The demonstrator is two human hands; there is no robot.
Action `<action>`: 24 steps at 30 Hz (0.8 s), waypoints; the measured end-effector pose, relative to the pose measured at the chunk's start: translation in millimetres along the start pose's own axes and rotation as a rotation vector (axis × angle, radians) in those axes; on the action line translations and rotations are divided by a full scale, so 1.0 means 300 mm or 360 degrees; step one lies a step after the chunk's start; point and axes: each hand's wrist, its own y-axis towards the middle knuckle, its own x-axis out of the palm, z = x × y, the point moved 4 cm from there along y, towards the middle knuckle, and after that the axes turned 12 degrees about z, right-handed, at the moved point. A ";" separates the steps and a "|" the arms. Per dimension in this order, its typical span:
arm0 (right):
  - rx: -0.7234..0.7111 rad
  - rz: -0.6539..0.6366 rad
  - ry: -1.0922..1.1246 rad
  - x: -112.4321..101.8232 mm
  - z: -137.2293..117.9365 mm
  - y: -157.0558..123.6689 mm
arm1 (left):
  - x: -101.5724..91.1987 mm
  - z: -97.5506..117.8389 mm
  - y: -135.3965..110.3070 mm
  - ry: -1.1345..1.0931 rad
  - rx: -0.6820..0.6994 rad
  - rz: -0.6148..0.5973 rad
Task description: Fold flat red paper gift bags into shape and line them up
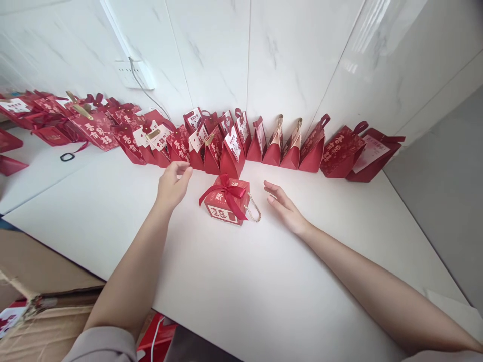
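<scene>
A small red gift box (222, 212) with a red ribbon bow (226, 191) on top lies on the white table (241, 281). Its twisted cord handle (257, 208) loops out to the right. To the left of the box hovers my left hand (174, 185), fingers curved and apart from the thumb, holding nothing. My right hand (284, 206) is on the other side, thumb and fingers apart and pointing toward the cord handle without touching it. Neither hand touches the box.
Behind, several red triangular gift boxes (233, 156) stand in a row along the marbled wall. More red boxes (94, 128) crowd the left side, near a small black loop (68, 157). A wall socket (134, 75) has a cable. Below left is a cardboard box (53, 322).
</scene>
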 end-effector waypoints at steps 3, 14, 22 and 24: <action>0.0014 -0.0262 0.0058 0.049 -0.003 -0.025 | 0.030 0.075 -0.068 -0.0044 -0.0005 -0.0368; 0.0350 0.0028 0.0468 0.001 0.066 0.003 | 0.028 0.285 -0.171 0.0711 0.0608 -0.2012; 0.0331 -0.0031 0.0457 -0.004 0.067 -0.013 | 0.063 0.352 -0.213 0.1038 0.0700 -0.1844; 0.0327 -0.0058 0.0433 -0.010 0.073 -0.017 | 0.017 0.418 -0.200 0.1094 0.0674 -0.1830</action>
